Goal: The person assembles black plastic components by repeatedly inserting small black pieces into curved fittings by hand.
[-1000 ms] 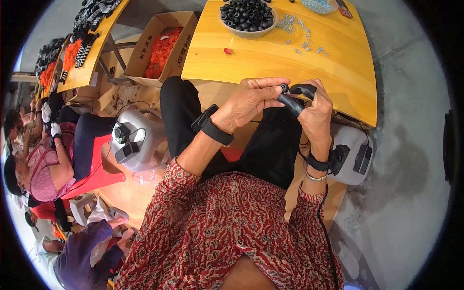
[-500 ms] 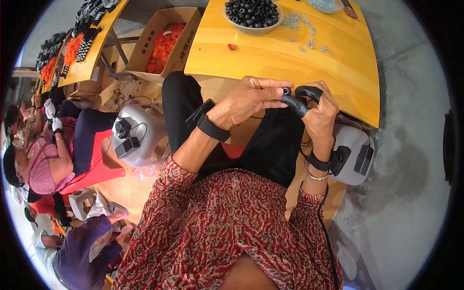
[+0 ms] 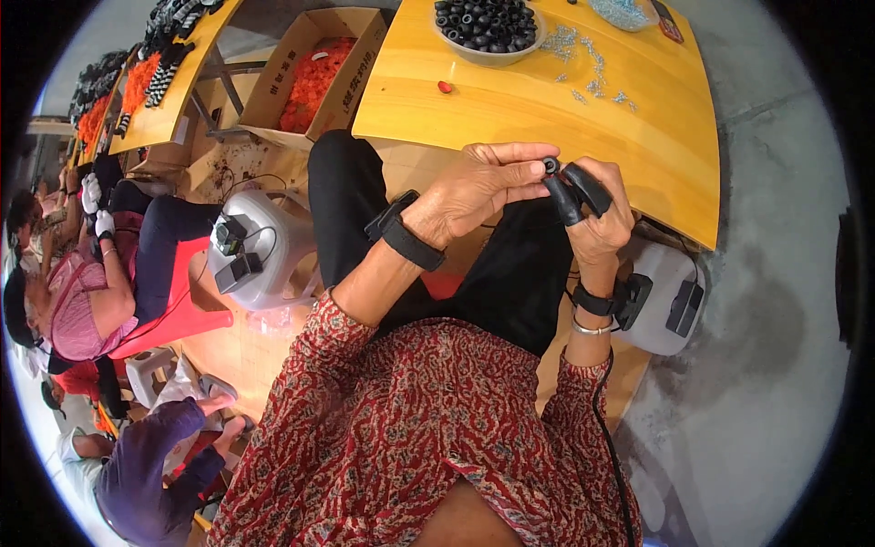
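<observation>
My left hand (image 3: 480, 187) pinches a small black rubber cap (image 3: 550, 166) between thumb and fingers, its round hole showing. Close against it is my right hand (image 3: 597, 219), with black covers on the thumb and forefinger. Those two covered fingers are bent toward each other beside the cap, and anything small between their tips is hidden. Both hands are above my lap, just short of the yellow table (image 3: 437, 118). On the table a clear bowl (image 3: 492, 56) is heaped with black caps (image 3: 483, 23) like this one. Small silver screw-like pieces (image 3: 597, 73) lie scattered to its right.
A red bit (image 3: 445, 87) lies on the table; another bowl (image 3: 624, 13) of small pieces stands far right. Left of the table is a cardboard box (image 3: 360, 68) of orange material. Grey stools (image 3: 264, 273) flank me. Co-workers sit at the left, one wearing white gloves (image 3: 105, 222).
My right thumb and forefinger have come closer together and turned more upright beside the cap. The left hand keeps its pinch, moved slightly right. The view has shifted a little.
</observation>
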A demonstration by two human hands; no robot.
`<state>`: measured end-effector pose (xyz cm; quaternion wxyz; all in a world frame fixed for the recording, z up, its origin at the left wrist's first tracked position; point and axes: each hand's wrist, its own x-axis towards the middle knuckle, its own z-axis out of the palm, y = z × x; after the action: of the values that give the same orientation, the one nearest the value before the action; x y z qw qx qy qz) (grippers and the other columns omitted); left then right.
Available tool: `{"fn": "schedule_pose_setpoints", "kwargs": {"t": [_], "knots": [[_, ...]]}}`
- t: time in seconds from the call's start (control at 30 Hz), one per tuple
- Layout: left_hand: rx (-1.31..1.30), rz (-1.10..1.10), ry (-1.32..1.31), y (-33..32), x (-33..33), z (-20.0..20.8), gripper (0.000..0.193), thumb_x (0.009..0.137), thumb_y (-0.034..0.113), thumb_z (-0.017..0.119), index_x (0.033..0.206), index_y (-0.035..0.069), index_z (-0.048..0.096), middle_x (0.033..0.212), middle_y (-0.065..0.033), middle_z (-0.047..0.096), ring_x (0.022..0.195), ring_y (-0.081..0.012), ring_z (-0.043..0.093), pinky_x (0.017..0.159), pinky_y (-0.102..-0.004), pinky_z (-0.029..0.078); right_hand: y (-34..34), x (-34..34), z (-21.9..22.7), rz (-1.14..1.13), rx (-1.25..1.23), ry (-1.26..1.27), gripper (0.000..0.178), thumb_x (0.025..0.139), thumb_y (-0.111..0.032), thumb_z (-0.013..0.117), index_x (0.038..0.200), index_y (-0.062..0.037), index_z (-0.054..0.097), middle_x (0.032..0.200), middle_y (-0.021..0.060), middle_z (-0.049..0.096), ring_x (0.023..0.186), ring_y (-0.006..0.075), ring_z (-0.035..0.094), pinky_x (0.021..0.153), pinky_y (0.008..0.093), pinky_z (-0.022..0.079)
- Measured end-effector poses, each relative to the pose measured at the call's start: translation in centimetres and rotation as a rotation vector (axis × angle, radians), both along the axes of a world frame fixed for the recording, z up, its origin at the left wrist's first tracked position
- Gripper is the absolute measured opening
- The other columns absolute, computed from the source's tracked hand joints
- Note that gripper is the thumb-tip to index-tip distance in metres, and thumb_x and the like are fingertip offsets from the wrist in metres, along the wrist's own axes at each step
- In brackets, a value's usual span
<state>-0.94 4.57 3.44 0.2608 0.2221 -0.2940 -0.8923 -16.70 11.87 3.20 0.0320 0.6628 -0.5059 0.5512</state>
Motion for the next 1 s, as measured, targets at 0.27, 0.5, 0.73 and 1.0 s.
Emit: {"fn": "schedule_pose_setpoints", "kwargs": {"t": [0.27, 0.5, 0.73, 1.0], "knots": [[0.033, 0.052, 0.03, -0.5, -0.8, 0.2, 0.028, 0.09, 0.005, 0.055, 0.116, -0.003, 0.057, 0.106, -0.0131, 0.063, 0.097, -0.0197, 0.062, 0.088, -0.0306, 0.052, -0.6, 0.0, -0.6, -0.077, -0.022, -0.031, 0.023, 0.067, 0.007, 0.073, 0.086, 0.0016, 0.061, 0.086, 0.0107, 0.061, 0.074, 0.024, 0.06, 0.063, 0.031, 0.049], [-0.24, 0.185, -0.159, -3.7, -4.4, 0.3, 0.027, 0.09, 0.002, 0.053, 0.115, -0.009, 0.054, 0.104, -0.0165, 0.062, 0.094, -0.0223, 0.064, 0.086, -0.0295, 0.053, -2.3, -0.9, -2.3, -0.272, 0.181, -0.43, 0.014, 0.083, -0.002, 0.064, 0.096, 0.0031, 0.061, 0.09, 0.0094, 0.063, 0.079, 0.0165, 0.06, 0.073, 0.0266, 0.048], [-0.725, 0.334, -0.41, -6.7, -8.6, -2.6, 0.021, 0.086, 0.003, 0.059, 0.106, -0.002, 0.064, 0.085, -0.002, 0.065, 0.072, -0.0048, 0.055, 0.063, -0.0196, 0.047, -4.9, -2.7, -3.7, -0.283, 0.378, -0.55, 0.026, 0.086, -0.002, 0.054, 0.111, 0.001, 0.06, 0.094, 0.0111, 0.066, 0.08, 0.0153, 0.062, 0.071, 0.0267, 0.049], [-0.254, 0.357, -0.184, -6.7, -6.2, -2.0, 0.027, 0.092, 0.001, 0.047, 0.116, -0.013, 0.048, 0.106, -0.0189, 0.058, 0.096, -0.0266, 0.062, 0.088, -0.0327, 0.052, -5.0, -4.1, -3.1, -0.23, 0.419, -0.734, 0.02, 0.085, -0.001, 0.058, 0.103, 0.0014, 0.064, 0.088, 0.0069, 0.066, 0.07, 0.0106, 0.061, 0.059, 0.0249, 0.049]]}}
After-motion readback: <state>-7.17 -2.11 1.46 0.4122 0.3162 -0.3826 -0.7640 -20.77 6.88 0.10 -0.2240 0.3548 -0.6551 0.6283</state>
